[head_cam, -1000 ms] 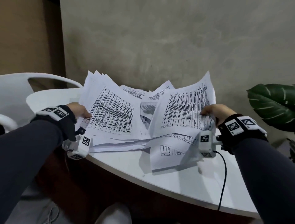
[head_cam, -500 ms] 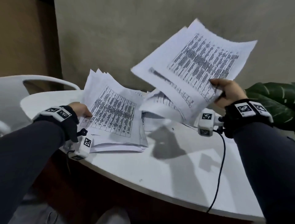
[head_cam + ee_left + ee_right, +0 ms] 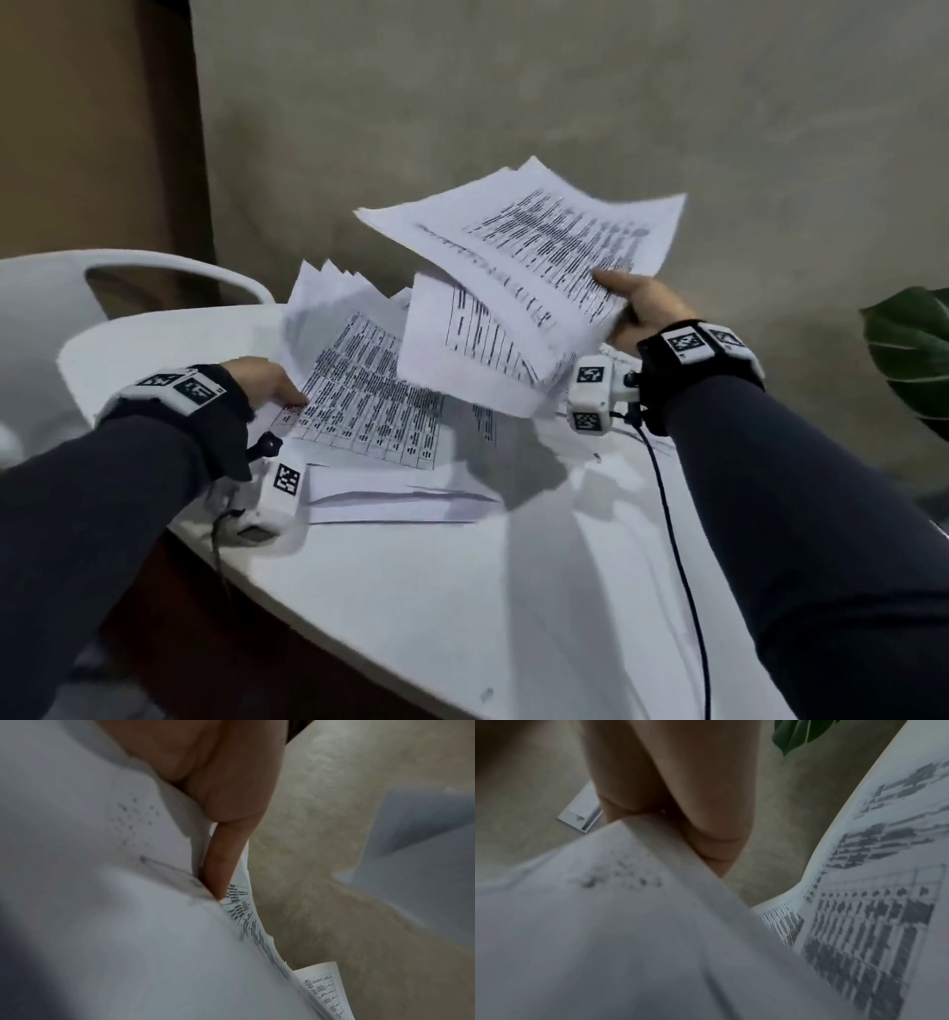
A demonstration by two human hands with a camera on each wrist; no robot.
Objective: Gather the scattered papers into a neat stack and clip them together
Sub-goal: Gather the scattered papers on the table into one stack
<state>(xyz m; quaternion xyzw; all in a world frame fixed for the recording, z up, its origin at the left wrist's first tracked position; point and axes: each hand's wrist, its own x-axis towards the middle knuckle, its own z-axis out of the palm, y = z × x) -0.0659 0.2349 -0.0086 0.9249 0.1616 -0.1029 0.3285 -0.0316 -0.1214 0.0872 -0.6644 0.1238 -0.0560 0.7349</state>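
Loose sheaf (image 3: 518, 288) was pinched in air by right hand (image 3: 644, 308); table pile (image 3: 369, 401) was pinned under left hand (image 3: 262, 383) – sagging lower sheets likely to slip out, grip at one edge only.

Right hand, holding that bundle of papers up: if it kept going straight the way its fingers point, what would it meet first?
Probably the fanned papers under the left hand. The right hand points leftward, its lifted sheets leading, though depth is unclear.

Dark sleeves (image 3: 821, 514), black wristbands (image 3: 683, 375) carrying white checker-marked camera blocks (image 3: 590, 395).
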